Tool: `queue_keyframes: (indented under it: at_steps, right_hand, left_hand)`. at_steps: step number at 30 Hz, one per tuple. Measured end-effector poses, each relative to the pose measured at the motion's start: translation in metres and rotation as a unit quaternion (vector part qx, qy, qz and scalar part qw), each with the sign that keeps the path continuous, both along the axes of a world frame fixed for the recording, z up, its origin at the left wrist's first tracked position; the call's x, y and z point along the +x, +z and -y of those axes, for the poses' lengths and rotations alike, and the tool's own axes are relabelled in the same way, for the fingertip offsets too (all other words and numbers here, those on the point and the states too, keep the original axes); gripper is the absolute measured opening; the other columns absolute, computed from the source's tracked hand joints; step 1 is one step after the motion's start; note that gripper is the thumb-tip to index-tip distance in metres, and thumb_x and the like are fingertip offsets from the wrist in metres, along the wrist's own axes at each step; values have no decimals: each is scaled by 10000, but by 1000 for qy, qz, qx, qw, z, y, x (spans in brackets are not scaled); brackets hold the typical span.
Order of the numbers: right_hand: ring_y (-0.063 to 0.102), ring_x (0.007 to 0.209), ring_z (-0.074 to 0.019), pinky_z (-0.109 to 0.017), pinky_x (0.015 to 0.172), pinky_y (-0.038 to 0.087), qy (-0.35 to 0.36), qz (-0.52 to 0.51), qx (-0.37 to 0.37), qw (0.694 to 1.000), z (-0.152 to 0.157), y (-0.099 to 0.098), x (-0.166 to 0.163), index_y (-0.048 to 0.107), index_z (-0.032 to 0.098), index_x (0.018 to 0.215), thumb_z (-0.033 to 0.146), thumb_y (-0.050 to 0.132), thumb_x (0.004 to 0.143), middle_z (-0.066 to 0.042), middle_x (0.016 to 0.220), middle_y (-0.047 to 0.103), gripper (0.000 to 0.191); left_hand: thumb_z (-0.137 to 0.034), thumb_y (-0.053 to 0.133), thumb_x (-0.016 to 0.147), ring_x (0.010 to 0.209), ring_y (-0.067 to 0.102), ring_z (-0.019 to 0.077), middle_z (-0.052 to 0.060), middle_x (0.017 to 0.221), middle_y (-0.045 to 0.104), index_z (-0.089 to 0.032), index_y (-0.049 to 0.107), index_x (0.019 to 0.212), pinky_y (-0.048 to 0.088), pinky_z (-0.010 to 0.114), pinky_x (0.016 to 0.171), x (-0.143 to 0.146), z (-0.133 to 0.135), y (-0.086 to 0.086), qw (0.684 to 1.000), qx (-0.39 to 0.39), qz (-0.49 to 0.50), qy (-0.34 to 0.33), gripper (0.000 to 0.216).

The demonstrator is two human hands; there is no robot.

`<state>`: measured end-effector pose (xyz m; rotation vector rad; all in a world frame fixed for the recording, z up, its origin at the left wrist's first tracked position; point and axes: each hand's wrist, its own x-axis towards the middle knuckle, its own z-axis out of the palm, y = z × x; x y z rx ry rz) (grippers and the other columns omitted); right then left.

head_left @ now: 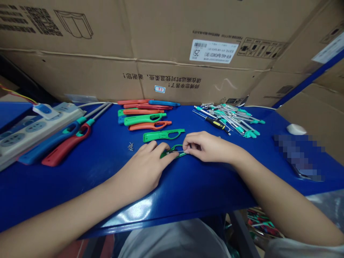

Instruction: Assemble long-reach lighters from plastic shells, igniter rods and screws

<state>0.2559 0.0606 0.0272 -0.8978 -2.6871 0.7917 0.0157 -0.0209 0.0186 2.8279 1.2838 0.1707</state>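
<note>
On the blue table, my left hand point(153, 161) is closed on a green lighter casing half point(176, 147), its thumb and fingers holding the handle part. At the casing's front end my right hand point(205, 147) is closed in a pinch. A thin pale piece shows by its fingertips, but I cannot make out what it is. Just beyond both hands lies another green casing half point(163, 135). A few small screws point(130, 146) are scattered left of my left hand. Farther back, several orange, green, red and blue casings point(145, 119) lie in a stack.
Metal lighter rods with teal ends point(239, 120) are heaped at the back right, beside a black-and-yellow screwdriver point(215, 123). Two assembled lighters point(67, 145) lie left, along a white power strip point(34, 127). A cardboard box point(161, 46) walls the back. A blurred-out phone-like object point(306, 175) lies right.
</note>
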Motion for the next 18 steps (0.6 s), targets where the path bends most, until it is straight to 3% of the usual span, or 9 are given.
queue_keyframes:
  at_steps: [12, 18]
  right_hand:
    - [558, 739, -127, -235, 660, 406, -9, -7, -2, 1000, 2, -1, -1, 644, 155, 875, 46, 576, 864, -33, 870, 659, 129]
    - [509, 645, -103, -229, 604, 406, -12, -9, -38, 999, 1, 7, 7, 662, 163, 907, 76, 622, 846, -15, 862, 641, 114]
  left_hand:
    - [-43, 465, 919, 1094, 524, 308, 132, 1245, 562, -329, 543, 1477, 490, 470, 891, 0, -3, 0, 1000, -18, -6, -11, 632]
    - [-38, 469, 923, 1064, 547, 303, 125, 1258, 587, -321, 575, 1448, 494, 461, 877, -1, -2, -2, 1000, 5, -7, -11, 606]
